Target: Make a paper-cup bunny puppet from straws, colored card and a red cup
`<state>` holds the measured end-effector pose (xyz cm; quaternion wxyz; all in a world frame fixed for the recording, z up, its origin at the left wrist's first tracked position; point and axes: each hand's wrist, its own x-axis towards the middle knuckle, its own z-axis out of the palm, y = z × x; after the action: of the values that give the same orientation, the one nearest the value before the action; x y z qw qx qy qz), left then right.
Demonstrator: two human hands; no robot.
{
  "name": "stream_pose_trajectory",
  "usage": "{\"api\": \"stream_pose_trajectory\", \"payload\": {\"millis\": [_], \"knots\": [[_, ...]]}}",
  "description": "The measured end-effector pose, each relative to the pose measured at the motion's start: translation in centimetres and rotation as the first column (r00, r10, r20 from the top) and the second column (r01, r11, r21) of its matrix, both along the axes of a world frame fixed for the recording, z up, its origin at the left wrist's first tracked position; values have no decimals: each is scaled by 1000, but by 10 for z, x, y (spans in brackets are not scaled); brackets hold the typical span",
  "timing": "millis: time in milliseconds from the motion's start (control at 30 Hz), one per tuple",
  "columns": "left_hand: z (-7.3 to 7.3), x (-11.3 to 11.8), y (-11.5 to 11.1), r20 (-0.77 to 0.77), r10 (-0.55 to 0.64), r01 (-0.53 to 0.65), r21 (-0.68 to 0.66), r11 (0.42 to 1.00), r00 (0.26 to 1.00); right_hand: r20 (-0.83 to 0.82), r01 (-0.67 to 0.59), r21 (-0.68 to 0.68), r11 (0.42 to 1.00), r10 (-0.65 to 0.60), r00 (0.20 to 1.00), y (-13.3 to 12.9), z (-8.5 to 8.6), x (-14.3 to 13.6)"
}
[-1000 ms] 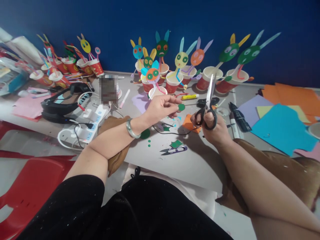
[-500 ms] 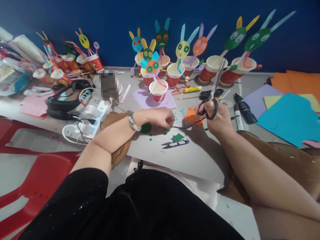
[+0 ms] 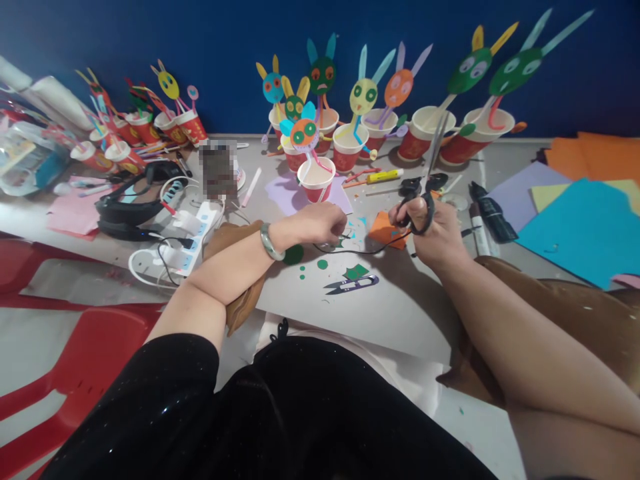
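Observation:
My right hand [image 3: 443, 233] is closed round the black handles of a pair of scissors [image 3: 434, 157], whose blades point up and away from me. Over the table to the left, my left hand [image 3: 327, 222] has its fingers bent together; what they hold, if anything, is hidden. A bit of green paper shows just below those fingertips. Green paper circles [image 3: 323, 265] lie nearer me, by a larger green disc [image 3: 293, 255] partly under my wrist. Thread snips [image 3: 353, 285] rest beside a green scrap [image 3: 356, 271]. An orange paper piece [image 3: 386, 229] lies between my hands.
Paper cups with paper bunny figures line the back, the nearest cup [image 3: 317, 181] on purple paper. Coloured sheets [image 3: 580, 230] lie at right. A power strip [image 3: 203, 230], cables and a black headset [image 3: 127, 207] are at left. A dark cord [image 3: 365, 253] crosses the table.
My left hand has lifted slightly away from me, uncovering a green circle that now lies clear on the table. My right hand still holds the scissors in nearly the same place.

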<state>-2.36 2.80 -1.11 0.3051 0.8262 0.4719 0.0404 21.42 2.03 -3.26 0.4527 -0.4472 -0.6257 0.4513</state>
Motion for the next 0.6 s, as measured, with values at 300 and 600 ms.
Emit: {"api": "stream_pose_trajectory", "payload": {"millis": [300, 600], "knots": [[-4, 8, -3, 167, 68, -55, -81, 995, 984, 3, -12, 7, 1000, 12, 1000, 0, -2, 0], [16, 17, -9, 690, 534, -137, -543, 828, 489, 74, -85, 39, 996, 81, 994, -5, -2, 2]]}}
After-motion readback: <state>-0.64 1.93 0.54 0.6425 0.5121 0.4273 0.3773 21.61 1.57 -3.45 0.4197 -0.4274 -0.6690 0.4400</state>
